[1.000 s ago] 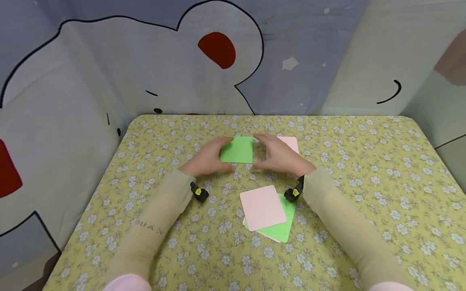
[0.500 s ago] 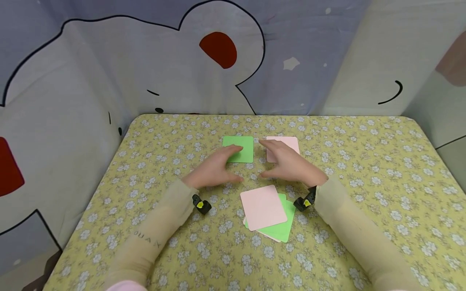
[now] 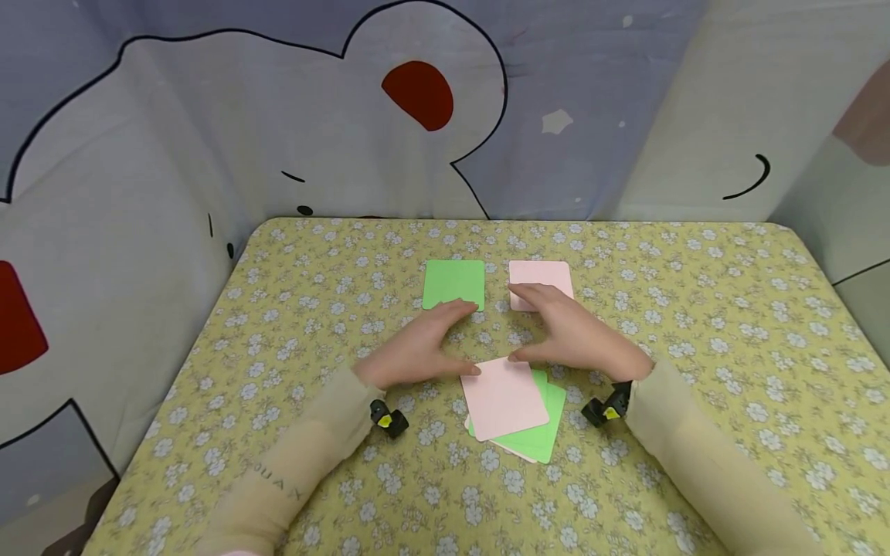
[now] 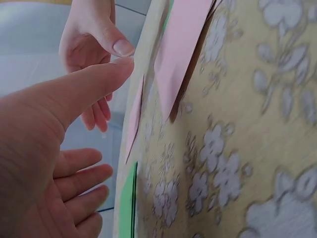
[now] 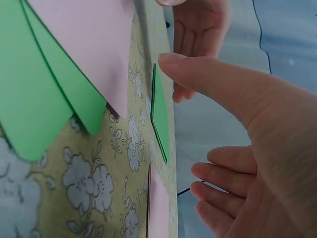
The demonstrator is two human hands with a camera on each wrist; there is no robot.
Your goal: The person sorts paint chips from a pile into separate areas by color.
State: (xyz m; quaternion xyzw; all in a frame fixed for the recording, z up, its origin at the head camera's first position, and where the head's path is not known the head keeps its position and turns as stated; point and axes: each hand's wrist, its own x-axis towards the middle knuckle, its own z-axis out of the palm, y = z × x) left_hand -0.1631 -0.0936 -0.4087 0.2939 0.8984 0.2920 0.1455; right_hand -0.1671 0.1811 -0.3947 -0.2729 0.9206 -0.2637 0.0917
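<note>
My left hand (image 3: 417, 351) hovers above the table, fingers relaxed and apart from the thumb, with nothing held. Its thumb tip is over the upper left corner of a pink card (image 3: 504, 401), which tops a loosely fanned pile with green cards (image 3: 545, 432). Facing it, my right hand (image 3: 577, 332) is likewise relaxed and holds nothing, its thumb by the pile's top edge. Behind the hands lie a green card stack (image 3: 453, 283) at left and a pink card stack (image 3: 541, 272) at right; the right fingers partly cover the pink one. In the wrist views both palms face each other.
The table (image 3: 695, 324) wears a yellow floral cloth. A printed curtain (image 3: 591, 93) hangs along its far edge and both sides. Small black wrist cameras (image 3: 389, 419) are strapped to both wrists.
Both hands have drawn back from around the green stack toward the near pile, and the right one has also shifted right. The cards lie where they were.
</note>
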